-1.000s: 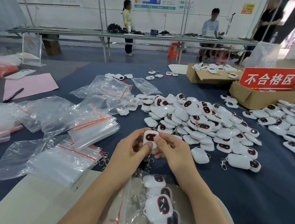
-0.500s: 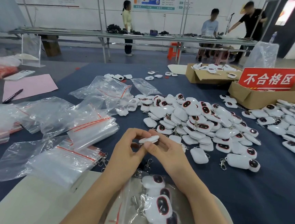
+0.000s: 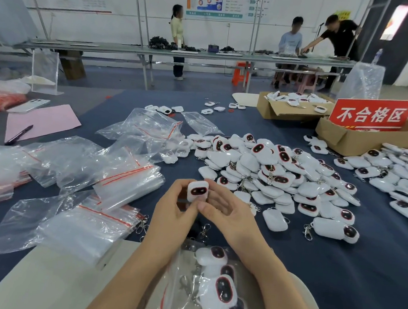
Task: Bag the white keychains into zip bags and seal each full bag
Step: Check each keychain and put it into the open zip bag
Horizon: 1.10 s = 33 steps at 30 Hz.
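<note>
Pinching white keychain [image 3: 197, 191], dark red-rimmed oval face, seemingly glossy: left hand [image 3: 173, 213], right hand [image 3: 228, 212].

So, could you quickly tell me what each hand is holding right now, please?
Left hand: grips the white keychain by its left side.
Right hand: pinches the same keychain from the right.

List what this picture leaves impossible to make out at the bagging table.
1. Head view: back of the held keychain, turned away and covered by the left hand and right hand gripping it.
2. Head view: keychain count in the zip bag, cut by the bottom edge and forearms.
3. Head view: cardboard box contents, behind the red sign.
4. Head view: wall poster text, too small.
</note>
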### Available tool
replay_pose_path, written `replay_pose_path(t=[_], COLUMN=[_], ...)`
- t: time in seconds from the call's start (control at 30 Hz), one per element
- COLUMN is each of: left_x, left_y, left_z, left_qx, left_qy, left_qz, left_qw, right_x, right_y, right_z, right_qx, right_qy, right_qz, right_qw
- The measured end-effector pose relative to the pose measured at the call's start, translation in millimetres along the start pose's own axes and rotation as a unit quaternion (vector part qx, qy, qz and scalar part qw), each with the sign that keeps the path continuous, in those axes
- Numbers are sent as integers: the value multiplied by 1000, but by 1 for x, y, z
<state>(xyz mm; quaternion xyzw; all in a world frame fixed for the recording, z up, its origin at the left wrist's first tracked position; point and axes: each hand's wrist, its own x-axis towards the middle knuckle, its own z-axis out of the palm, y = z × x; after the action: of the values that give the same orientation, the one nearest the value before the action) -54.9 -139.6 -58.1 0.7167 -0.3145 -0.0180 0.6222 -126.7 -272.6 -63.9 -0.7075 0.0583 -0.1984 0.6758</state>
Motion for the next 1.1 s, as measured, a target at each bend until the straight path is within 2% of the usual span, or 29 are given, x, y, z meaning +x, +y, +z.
replay_pose_path(t=[0.07,0.17,0.47,0.9,1.1], left_x=[2,4,5,3,1], left_y=[-3,-3,-9,-1,1], left_z=[-4,-7,-7,-6,-8], left_qx=[-70,-128,-126,-108,-188], left_qy=[-13,-50,-65,-53,-78], left_qz=[-37,-44,-35,-66,-76], left_qw=[997,990,989,991,976], right_x=[1,2,3,0,-1], right_y=[-1,1,6,0,-2], right_z=[2,3,1,4,3], right_qx=[-5,-18,16,-6,1], right_qy=[-5,6,24,3,43], right_qz=[14,-1,11,-20,-24], right_qw=[1000,1000,1000,1000,999])
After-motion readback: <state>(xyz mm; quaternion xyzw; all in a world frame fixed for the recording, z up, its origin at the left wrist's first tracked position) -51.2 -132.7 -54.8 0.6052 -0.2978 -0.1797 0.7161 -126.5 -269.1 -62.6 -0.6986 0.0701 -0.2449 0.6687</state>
